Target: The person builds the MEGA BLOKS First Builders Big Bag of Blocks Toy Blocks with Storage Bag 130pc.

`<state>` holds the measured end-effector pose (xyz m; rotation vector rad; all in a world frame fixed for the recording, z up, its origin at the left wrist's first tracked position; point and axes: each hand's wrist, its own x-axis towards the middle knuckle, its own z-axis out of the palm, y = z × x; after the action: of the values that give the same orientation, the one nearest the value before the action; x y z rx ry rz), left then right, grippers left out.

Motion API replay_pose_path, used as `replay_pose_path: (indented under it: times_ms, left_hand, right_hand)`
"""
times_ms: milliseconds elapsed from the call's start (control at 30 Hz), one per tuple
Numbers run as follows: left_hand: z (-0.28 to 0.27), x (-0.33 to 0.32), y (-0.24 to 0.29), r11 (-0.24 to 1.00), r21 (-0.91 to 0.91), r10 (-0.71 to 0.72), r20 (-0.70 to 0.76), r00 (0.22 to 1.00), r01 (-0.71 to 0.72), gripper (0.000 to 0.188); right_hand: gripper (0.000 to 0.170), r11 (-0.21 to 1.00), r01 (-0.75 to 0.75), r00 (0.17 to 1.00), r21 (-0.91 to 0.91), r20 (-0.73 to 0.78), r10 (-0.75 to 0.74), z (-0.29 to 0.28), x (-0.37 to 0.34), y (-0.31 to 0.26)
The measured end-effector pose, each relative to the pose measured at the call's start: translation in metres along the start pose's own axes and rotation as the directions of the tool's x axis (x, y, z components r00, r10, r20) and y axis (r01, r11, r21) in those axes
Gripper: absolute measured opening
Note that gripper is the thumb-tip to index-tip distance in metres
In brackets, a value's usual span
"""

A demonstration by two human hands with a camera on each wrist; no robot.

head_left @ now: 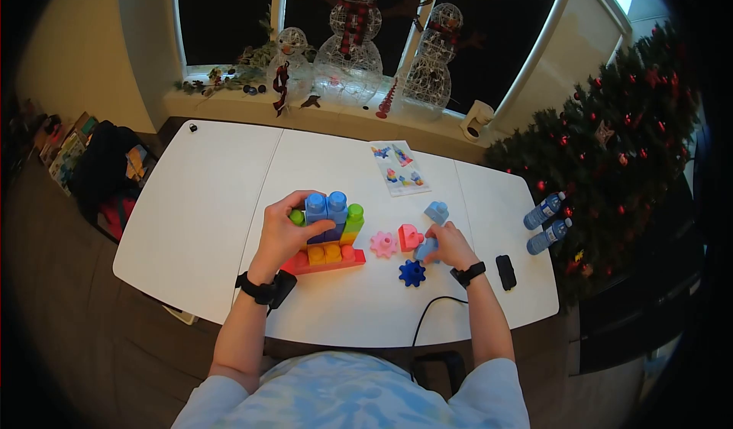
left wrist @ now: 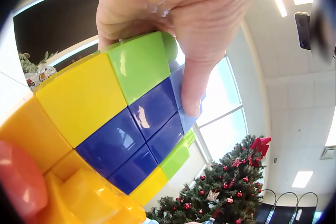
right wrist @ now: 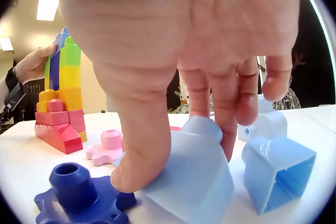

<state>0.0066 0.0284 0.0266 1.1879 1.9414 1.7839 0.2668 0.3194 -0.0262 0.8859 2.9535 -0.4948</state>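
My left hand [head_left: 284, 229] grips the top of a stacked toy block structure [left wrist: 152, 113], thumb on its light blue top and fingers behind. The structure has a red base, orange and yellow blocks, dark blue blocks in the middle and green at both sides. My right hand [head_left: 452, 247] holds a light blue building block [right wrist: 194, 176] low over the table, thumb on its near side and fingers beyond. Close by lie a dark blue gear [right wrist: 79, 195], a pink gear [head_left: 383, 244] and a coral pink block [head_left: 409, 237]. A hollow light blue block [right wrist: 278, 169] lies on its side.
On the white table [head_left: 206, 200], a picture sheet [head_left: 401, 168] lies toward the back. A black case [head_left: 505, 272] and two water bottles [head_left: 544, 211] stand out on the right. A black cable [head_left: 422, 318] runs along the front. Wire snowmen [head_left: 351, 47] line the windowsill.
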Motion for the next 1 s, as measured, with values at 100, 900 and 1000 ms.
replay_pose_path:
  times_ms: [100, 900, 1000]
  left_hand:
    - [0.000, 0.001, -0.004, 1.000, 0.005, 0.002, -0.003, 1.000, -0.002, 0.042]
    - [0.000, 0.001, -0.005, 0.999, 0.042, 0.023, 0.002, 1.000, -0.023, 0.038]
    - [0.001, 0.000, -0.007, 0.998, 0.054, 0.018, -0.010, 1.000, -0.018, 0.039]
  right_hand:
    - [0.054, 1.000, -0.014, 1.000, 0.005, -0.013, 0.014, -0.006, -0.003, -0.004]
    - [0.035, 0.669, 0.728, 0.670, 0.149, -0.365, -0.647, -0.089, 0.031, -0.230]
    - [0.035, 0.680, 0.717, 0.681, 0.153, -0.359, -0.638, -0.088, 0.031, -0.231]
